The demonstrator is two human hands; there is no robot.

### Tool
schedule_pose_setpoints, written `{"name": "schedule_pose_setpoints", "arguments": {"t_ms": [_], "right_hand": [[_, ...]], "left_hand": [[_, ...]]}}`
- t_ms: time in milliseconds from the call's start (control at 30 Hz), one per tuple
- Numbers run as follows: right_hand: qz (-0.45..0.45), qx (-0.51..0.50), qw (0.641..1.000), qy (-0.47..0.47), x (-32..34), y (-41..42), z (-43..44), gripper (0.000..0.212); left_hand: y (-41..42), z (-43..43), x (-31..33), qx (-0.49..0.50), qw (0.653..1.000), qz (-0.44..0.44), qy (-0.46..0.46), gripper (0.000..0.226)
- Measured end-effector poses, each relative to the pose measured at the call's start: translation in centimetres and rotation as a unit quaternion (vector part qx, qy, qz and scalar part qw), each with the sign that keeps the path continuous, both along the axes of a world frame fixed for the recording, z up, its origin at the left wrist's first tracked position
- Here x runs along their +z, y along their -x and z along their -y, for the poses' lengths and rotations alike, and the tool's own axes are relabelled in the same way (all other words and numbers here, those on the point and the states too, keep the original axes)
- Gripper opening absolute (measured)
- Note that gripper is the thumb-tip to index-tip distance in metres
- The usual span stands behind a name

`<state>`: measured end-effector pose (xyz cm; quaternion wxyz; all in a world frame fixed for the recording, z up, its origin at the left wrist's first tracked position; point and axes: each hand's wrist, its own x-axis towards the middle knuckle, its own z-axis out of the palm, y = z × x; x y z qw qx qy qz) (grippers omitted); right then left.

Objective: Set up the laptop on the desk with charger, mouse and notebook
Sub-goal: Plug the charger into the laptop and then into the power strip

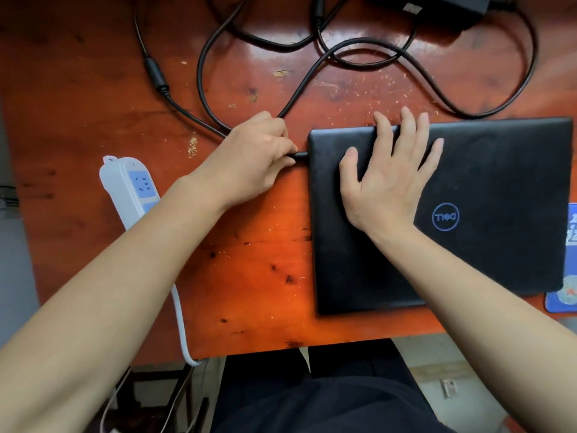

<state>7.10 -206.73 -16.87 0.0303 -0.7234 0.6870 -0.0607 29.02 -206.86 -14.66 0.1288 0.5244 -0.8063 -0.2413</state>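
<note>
- Pinching the charger plug (300,155) in your left hand (253,157), you have its tip at the left edge of the closed laptop (487,189); I cannot tell whether it is fully seated.
- Your left grip is clamped on the plug's short stiff barrel, which is the right place to hold; the cable (299,89) behind it is limp and would only buckle if pushed.
- Your right hand (387,179) lies flat on the lid with fingers spread, holding nothing, bracing the laptop against the push.
- The laptop sits at 3 o'clock on the table (256,276), rigid and likely fairly heavy, with a smooth lid; on this glossy top it could slide, so keep pressing down.
- The charger brick (437,6) lies at 12 o'clock, its cable looping loosely between.
- The white power strip (131,185) waits at 9 o'clock, near your left forearm.
- A blue pad (566,295) peeks out at 4 o'clock; no mouse or notebook is in view.
</note>
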Motion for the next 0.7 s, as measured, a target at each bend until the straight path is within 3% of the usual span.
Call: {"name": "schedule_pose_setpoints", "arguments": {"t_ms": [267, 500, 633, 700], "right_hand": [[0.002, 0.001, 1.0, -0.01, 0.0, 0.1, 0.1, 0.061], [0.006, -0.002, 1.0, -0.028, 0.0, 0.1, 0.1, 0.061], [0.004, 0.0, 0.999, -0.048, 0.8, 0.0, -0.1, 0.063], [0.013, -0.002, 0.997, -0.073, 1.2, 0.0, -0.2, 0.064]], "left_hand": [[0.3, 0.2, 0.3, -0.003, 1.0, 0.002, 0.009, 0.014], [1.3, -2.0, -0.8, 0.095, 0.993, -0.036, 0.063, 0.015], [1.1, -2.6, -1.0, 0.11, 0.988, 0.018, 0.104, 0.025], [0.9, -3.2, -1.1, 0.165, 0.976, 0.041, 0.134, 0.035]]}}
